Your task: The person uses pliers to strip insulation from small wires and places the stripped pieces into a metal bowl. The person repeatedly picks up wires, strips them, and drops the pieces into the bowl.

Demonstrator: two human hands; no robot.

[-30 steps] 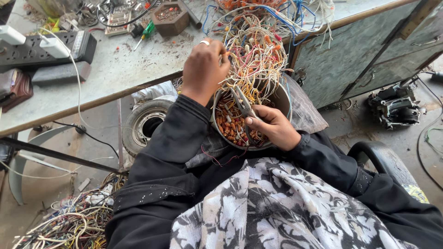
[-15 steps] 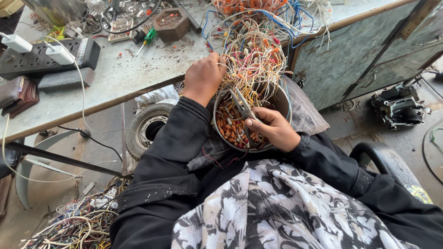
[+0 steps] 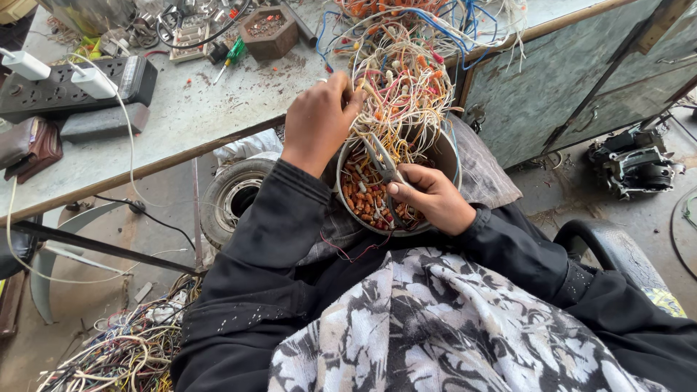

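My left hand (image 3: 317, 120) grips a bundle of thin coloured wires (image 3: 403, 87) that hangs from the workbench edge down into a round metal bowl (image 3: 449, 156) on my lap. Small orange and brown cut connector pieces (image 3: 363, 192) fill the bowl. My right hand (image 3: 432, 199) rests on the bowl's near rim and holds a pair of scissors (image 3: 381, 161), blades pointing up into the wires just below my left hand.
The grey workbench (image 3: 189, 109) carries a black power strip (image 3: 69, 83) with white chargers, a green screwdriver (image 3: 234, 52) and a hexagonal tray (image 3: 267, 30). A small tyre (image 3: 229, 199) and a wire heap (image 3: 120, 352) lie on the floor left; a chair armrest (image 3: 606, 247) is at right.
My left hand shifted slightly up along the wire bundle and re-gripped it. The right hand with the scissors stayed at the bowl.
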